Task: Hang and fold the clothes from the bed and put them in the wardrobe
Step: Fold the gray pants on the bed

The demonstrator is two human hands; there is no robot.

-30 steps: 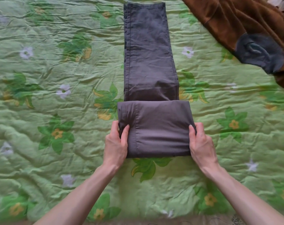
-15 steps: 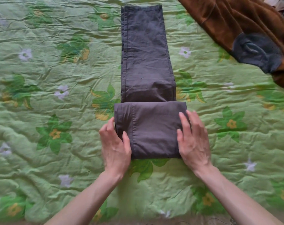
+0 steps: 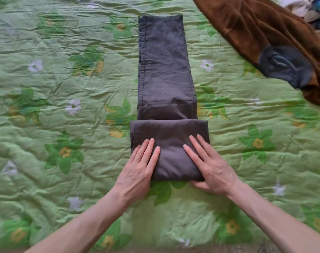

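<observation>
Trousers (image 3: 166, 73): dark grey, lay flat on the bedspread at frame centre, running lengthwise from 12 o'clock toward 6 o'clock; far end squared off at 12 o'clock.
Fold (image 3: 169, 148): the near end was doubled over into a thick block, wider than the leg beyond it, its far edge lying across the leg.
Left hand (image 3: 139, 168): lay flat on the fold's 7 o'clock corner, fingers straight and close together, pointing toward 1 o'clock; nothing was gripped.
Right hand (image 3: 211, 167): lay flat on the fold's 5 o'clock corner, fingers straight, slightly spread, pointing toward 11 o'clock; thumb lay on the bedspread just past the near edge; nothing was gripped.
Thing relative to hands: the fold sat under both palms and between them; bare cloth showed in the gap between the hands; the unfolded leg extended beyond the fingertips toward 12 o'clock.
Bedspread (image 3: 64, 179): green, flower print, creased throughout; it carried all items.
Brown garment (image 3: 256, 24): lay at 1 to 2 o'clock, well apart from the trousers, with a dark grey patch (image 3: 285, 65) at its lower end.
Other items: a blurred pile at the 1 o'clock corner, not identifiable.
</observation>
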